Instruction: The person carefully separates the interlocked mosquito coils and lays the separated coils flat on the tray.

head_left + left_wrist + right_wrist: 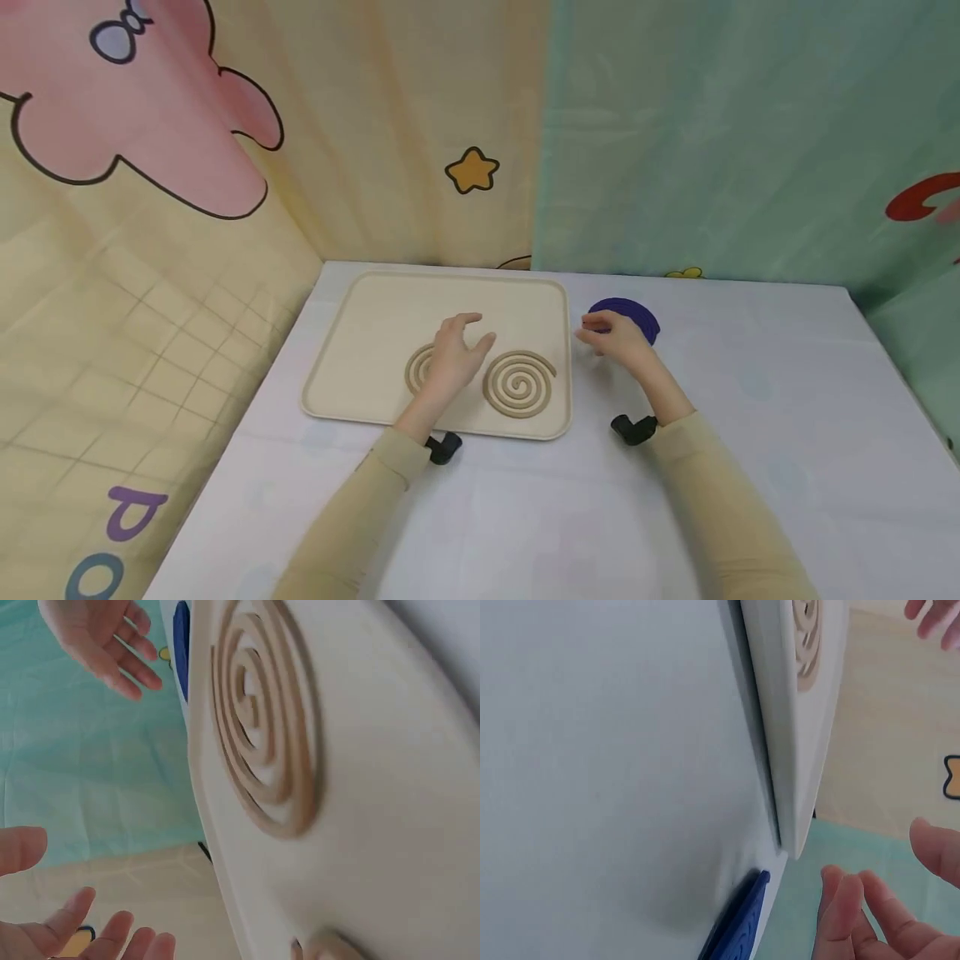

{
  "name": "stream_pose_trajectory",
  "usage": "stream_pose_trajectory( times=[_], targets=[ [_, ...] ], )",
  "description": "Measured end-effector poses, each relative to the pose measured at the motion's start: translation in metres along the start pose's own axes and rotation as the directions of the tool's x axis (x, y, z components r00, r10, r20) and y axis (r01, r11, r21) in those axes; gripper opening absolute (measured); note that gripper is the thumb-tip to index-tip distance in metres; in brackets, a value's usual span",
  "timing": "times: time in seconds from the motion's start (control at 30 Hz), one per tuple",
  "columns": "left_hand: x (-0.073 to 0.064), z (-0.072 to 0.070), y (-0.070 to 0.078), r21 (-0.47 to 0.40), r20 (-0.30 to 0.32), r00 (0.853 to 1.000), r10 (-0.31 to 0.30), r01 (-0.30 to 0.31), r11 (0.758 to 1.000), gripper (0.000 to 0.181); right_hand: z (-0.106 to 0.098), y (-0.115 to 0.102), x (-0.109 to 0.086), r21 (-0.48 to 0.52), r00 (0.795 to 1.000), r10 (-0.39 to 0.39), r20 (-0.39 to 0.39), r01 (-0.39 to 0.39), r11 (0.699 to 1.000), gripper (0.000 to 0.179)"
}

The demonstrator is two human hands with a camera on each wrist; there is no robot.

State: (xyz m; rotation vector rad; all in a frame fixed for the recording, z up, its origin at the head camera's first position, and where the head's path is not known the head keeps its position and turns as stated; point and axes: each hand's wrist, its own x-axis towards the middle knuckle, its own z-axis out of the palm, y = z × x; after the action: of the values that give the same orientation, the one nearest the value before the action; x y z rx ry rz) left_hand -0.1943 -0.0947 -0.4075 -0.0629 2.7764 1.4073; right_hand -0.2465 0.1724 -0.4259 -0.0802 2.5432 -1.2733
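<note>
Two flat tan spiral coils lie on a cream tray; the right coil [519,384] shows whole, while the left coil [415,371] is partly covered by my left hand [452,354]. That hand hovers over the tray with thumb and fingers spread apart, holding nothing. Off the tray's right side, a dark blue ridged round piece [637,317] rests on the table. My right hand [617,337] is raised in front of it, partly hiding it in the head view. In the right wrist view a gap shows between thumb and fingers, with nothing held, and the blue piece [742,926] lies below.
The cream tray [375,333] with its raised rim takes up the back left of the white table [555,517]. Printed curtains [480,100] hang behind and at the left. A black wrist camera [633,429] sits at each wrist.
</note>
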Motion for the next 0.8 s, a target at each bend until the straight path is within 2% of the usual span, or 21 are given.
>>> stream_pose_trajectory(
  times=[0.1, 0.27, 0.47, 0.57, 0.67, 0.73, 0.8],
  targets=[
    [0.007, 0.022, 0.015, -0.056, 0.050, 0.997, 0.051, -0.048, 0.997, 0.049, -0.017, 0.008, 0.005, 0.018, 0.998, 0.040, -0.038, -0.039, 0.999, 0.054],
    [0.018, 0.057, 0.036, -0.110, 0.101, 0.991, 0.086, -0.075, 0.991, 0.045, -0.041, 0.019, 0.011, 0.042, 0.988, 0.075, -0.136, -0.070, 0.997, 0.053],
    [0.031, 0.092, 0.060, -0.069, 0.105, 0.989, 0.108, -0.101, 0.993, 0.041, -0.056, 0.030, 0.019, 0.006, 0.961, 0.122, -0.250, -0.124, 0.992, 0.050],
    [0.038, 0.109, 0.067, -0.010, 0.105, 0.988, 0.111, -0.110, 0.994, 0.040, -0.057, 0.036, 0.022, -0.015, 0.955, 0.152, -0.256, -0.161, 0.987, 0.051],
    [0.046, 0.128, 0.069, 0.098, 0.106, 0.988, 0.111, -0.121, 0.988, 0.040, -0.056, 0.041, 0.023, -0.025, 0.953, 0.178, -0.247, -0.190, 0.982, 0.052],
    [0.051, 0.139, 0.070, 0.193, 0.108, 0.989, 0.099, -0.119, 0.974, 0.041, -0.056, 0.044, 0.024, -0.031, 0.954, 0.189, -0.234, -0.202, 0.979, 0.053],
    [0.056, 0.149, 0.072, 0.316, 0.104, 0.991, 0.090, -0.118, 0.941, 0.043, -0.056, 0.045, 0.026, -0.033, 0.953, 0.209, -0.218, -0.221, 0.975, 0.055]
  ],
)
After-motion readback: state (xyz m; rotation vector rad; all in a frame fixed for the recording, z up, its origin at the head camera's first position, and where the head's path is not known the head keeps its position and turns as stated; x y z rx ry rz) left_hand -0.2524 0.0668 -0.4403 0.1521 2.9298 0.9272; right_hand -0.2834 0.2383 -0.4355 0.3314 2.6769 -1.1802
